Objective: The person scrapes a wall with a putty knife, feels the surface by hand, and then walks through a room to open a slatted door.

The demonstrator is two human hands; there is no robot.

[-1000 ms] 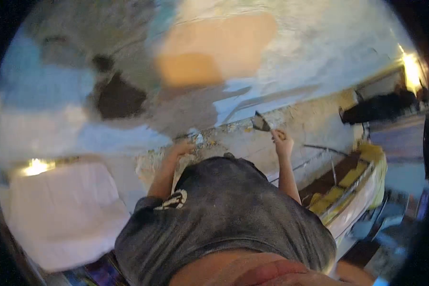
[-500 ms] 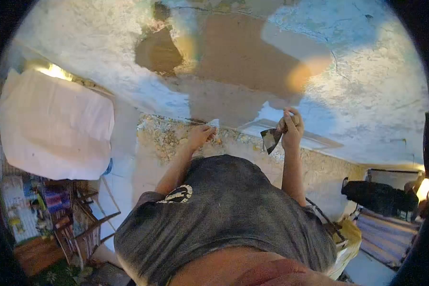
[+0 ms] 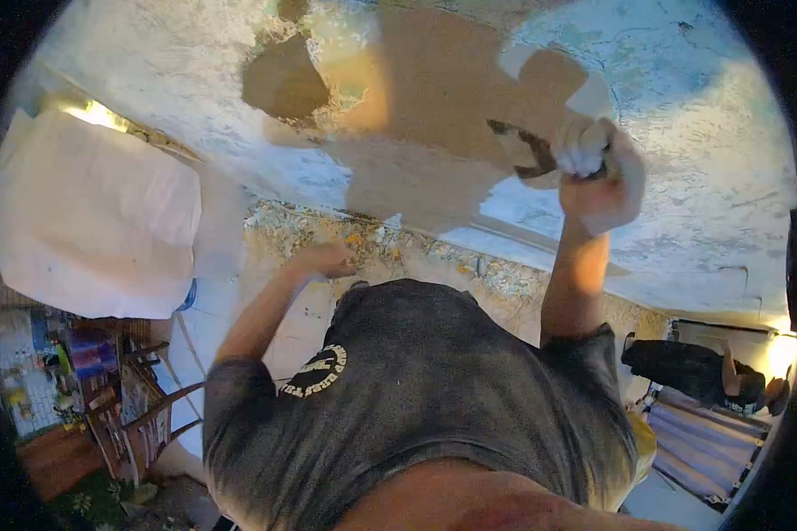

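Observation:
My right hand (image 3: 602, 173) is raised against the wall on the right, its fingers closed round the handle of a scraper (image 3: 522, 149). The scraper's dark blade points left and overlaps the bare brown area of the wall (image 3: 434, 97). Whitish-blue, flaking paint surrounds that brown area. Lower and to the left, my left hand (image 3: 332, 261) hangs near the foot of the wall with its fingers curled in and somewhat blurred. Nothing shows in it. Paint flakes (image 3: 390, 239) lie along the floor just beyond it.
At left a large item under a pale cover (image 3: 97, 212) stands close to the wall. Below it are a wooden chair (image 3: 142, 407) and stacked belongings. On the far right another person (image 3: 700, 367) in dark clothes is near a striped cloth (image 3: 704, 434) and a bright lamp (image 3: 784, 354).
My right hand and the scraper have moved up and rightward over the wall. My left hand has drawn back to the left, away from the wall's foot.

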